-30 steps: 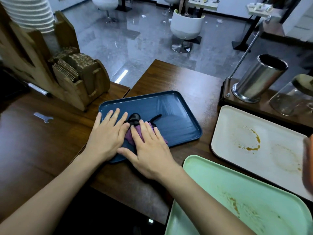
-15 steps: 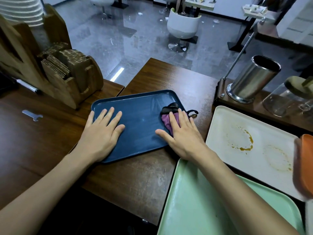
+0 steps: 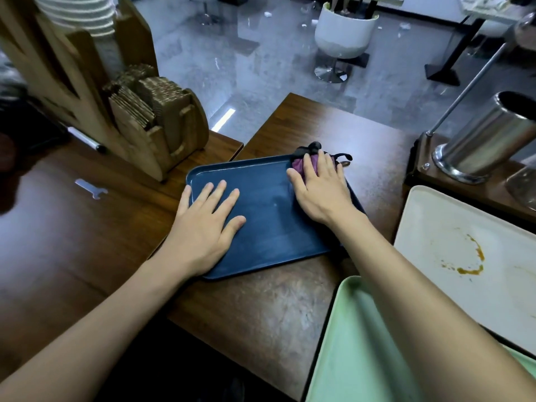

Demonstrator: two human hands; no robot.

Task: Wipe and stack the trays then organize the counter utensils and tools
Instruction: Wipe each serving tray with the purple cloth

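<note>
Lying flat on the counter [image 3: 261,309], the blue tray [image 3: 269,221] carries the purple cloth [image 3: 298,164] at its far right corner, under the flat-fingered right hand [image 3: 320,192]. The left hand [image 3: 204,230], fingers straight, pins the near left side. Risk: the cloth overhangs the rim, so an outward stroke may push it off. Reduced left pressure may let the tray skid.

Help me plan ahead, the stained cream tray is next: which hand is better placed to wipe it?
Right. The right hand presses the purple cloth at the blue tray's far right corner, nearest the cream tray. The left hand lies flat on the blue tray's left side, holding no cloth.
</note>
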